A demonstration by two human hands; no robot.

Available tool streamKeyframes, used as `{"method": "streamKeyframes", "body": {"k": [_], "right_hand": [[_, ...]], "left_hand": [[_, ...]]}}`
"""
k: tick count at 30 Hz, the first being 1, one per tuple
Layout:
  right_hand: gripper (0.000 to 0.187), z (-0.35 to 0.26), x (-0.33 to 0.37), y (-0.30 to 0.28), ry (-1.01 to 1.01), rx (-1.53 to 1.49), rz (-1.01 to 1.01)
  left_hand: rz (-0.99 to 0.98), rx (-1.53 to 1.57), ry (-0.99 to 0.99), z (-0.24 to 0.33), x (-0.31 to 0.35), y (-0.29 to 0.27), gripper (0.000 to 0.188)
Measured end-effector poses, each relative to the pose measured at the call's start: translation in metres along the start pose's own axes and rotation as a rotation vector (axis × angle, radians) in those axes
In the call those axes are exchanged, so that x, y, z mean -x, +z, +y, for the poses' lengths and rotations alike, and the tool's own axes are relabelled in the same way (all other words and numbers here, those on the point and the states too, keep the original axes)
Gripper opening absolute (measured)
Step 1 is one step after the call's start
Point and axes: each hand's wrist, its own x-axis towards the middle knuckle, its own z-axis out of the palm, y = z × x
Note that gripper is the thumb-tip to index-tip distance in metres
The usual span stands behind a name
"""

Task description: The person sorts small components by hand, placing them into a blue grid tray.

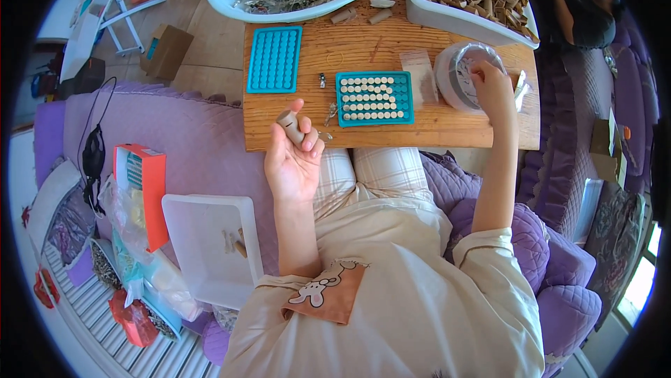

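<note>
My left hand (pixel 295 158) is raised just off the table's front edge, with its fingers closed round a short brown tube (pixel 287 124) that has a dark slot in its side. At the right, my right hand (pixel 492 88) dips over the rim of a round white tub (pixel 447 81). Its fingertips are bunched together, and what they hold, if anything, is hidden. Between my hands lies a teal tray (pixel 375 124) with rows of small round white pieces; some of its places at the right hold none. A clear plastic bag (pixel 419 74) lies between tray and tub.
A blue pitted tray (pixel 274 60) lies on the wooden table (pixel 321 42). Behind stand a basin (pixel 227 8) of small clear-and-metal parts and a white bin (pixel 433 18) full of brown tubes. A white box (pixel 203 245) sits at my left. Another person (pixel 587 15) is at the far right.
</note>
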Motion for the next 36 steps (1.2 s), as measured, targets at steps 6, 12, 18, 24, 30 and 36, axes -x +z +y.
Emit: {"method": "streamKeyframes", "body": {"k": [6, 12, 18, 24, 30, 36], "right_hand": [[0.014, 0.021, -0.018, 0.022, -0.027, 0.254, -0.097], [0.014, 0.010, -0.024, 0.023, 0.073, 0.302, -0.168], [0.018, 0.013, -0.015, 0.008, -0.088, 0.057, -0.010], [0.018, 0.017, -0.009, -0.004, 0.188, -0.241, -0.038], [0.017, 0.028, -0.008, 0.001, 0.206, -0.414, 0.041], [0.014, 0.016, -0.006, -0.011, 0.272, -0.460, 0.076]], "left_hand": [[0.002, -0.164, -0.035, -0.012, -0.002, 0.004, 0.035], [-0.079, -0.317, -0.070, -0.018, -0.001, 0.006, 0.030], [-0.105, -0.243, -0.088, -0.018, -0.002, 0.003, 0.029], [-0.073, -0.170, -0.148, -0.015, -0.001, 0.006, 0.031], [-0.084, -0.179, -0.183, -0.013, 0.000, 0.005, 0.032], [-0.080, -0.170, -0.194, -0.012, 0.001, 0.002, 0.032]]}}
